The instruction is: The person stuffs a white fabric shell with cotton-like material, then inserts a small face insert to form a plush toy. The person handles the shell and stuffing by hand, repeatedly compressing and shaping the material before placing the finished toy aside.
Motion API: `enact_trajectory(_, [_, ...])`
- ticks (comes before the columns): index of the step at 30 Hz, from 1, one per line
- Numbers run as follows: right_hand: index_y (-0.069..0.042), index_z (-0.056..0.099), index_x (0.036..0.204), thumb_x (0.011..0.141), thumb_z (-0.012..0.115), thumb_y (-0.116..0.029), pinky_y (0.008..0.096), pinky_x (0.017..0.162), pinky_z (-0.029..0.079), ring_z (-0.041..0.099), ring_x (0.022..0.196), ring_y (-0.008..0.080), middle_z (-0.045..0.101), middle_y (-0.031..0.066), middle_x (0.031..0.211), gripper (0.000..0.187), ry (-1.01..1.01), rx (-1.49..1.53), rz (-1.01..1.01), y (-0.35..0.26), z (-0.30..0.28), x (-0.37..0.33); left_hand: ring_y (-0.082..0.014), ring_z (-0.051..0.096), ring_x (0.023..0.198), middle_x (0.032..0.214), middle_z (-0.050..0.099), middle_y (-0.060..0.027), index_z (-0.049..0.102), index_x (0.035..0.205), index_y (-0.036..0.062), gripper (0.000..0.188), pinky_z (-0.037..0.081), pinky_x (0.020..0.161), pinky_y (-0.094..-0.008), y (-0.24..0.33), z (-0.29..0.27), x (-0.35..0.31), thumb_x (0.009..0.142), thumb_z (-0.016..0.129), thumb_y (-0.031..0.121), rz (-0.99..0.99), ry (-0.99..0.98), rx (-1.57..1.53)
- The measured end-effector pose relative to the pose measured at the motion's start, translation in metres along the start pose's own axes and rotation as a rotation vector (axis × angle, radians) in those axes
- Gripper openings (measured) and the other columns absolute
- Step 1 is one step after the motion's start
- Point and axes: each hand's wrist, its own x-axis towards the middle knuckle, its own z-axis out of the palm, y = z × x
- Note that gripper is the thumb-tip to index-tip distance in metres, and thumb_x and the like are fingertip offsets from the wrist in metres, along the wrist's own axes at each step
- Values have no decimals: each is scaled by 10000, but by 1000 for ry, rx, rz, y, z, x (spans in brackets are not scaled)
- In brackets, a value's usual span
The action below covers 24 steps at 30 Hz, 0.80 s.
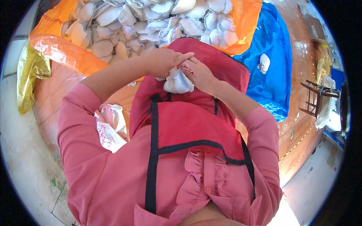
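Note:
Over my lap, on the red apron (196, 124) with black edging, my two hands meet. Between them is a soft, rounded white-and-grey padded piece (178, 82), hanging below the fingers. My left hand (164, 62) is closed at its upper edge, fingers bent toward the right hand. My right hand (200, 75) closes on its right side, with thumb and fingertips pinched together near the left hand's fingers. The exact grip is partly hidden where the fingers overlap. Just beyond lies a large heap of similar white and grey rounded pieces (151, 22).
An orange plastic sheet or bag (245, 22) surrounds the heap. To the right, a blue plastic sheet (269, 86) carries a single white piece (264, 63). A yellow bag (32, 77) lies far left, a white printed bag (111, 128) by my left arm, a wooden stool (315, 98) far right.

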Motion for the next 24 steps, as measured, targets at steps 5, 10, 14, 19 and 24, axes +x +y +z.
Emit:
enact_trajectory(5, [-65, 598, 972, 820, 589, -98, 442, 780, 508, 596, 949, 343, 578, 137, 978, 156, -113, -135, -159, -6, -8, 10, -341, 613, 911, 996, 608, -166, 622, 1071, 26, 382, 512, 778, -444, 6, 0, -6, 701, 672, 108, -8, -87, 268])
enact_trajectory(10, [-92, 623, 938, 834, 555, -131, 431, 759, 514, 611, 906, 325, 583, 114, 915, 130, -237, -307, -66, -7, -10, 14, -322, 637, 911, 970, 634, -141, 651, 886, 37, 228, 525, 772, -444, 11, 4, -7, 678, 701, 115, -98, -72, 234])
enact_trajectory(14, [-101, 631, 890, 829, 556, -136, 424, 759, 507, 600, 904, 309, 581, 107, 906, 103, -201, -396, -72, -14, -11, 10, -311, 657, 907, 935, 654, -121, 654, 913, 72, 225, 528, 783, -431, 7, 12, -13, 718, 701, 173, -193, -116, 200])
enact_trajectory(19, [-102, 636, 844, 804, 574, -126, 425, 763, 479, 580, 905, 310, 575, 98, 891, 77, -249, -315, -82, -8, -15, 7, -309, 663, 876, 928, 665, -116, 651, 968, 114, 191, 530, 766, -427, 15, 23, -29, 804, 626, 208, -279, -26, 151])
enact_trajectory(24, [-73, 610, 836, 765, 596, -71, 406, 788, 463, 572, 926, 309, 574, 83, 891, 72, -214, -174, -265, -6, -24, 8, -316, 659, 857, 956, 675, -107, 661, 1042, 121, 240, 526, 744, -429, 12, 32, -44, 817, 604, 179, -221, 211, 49])
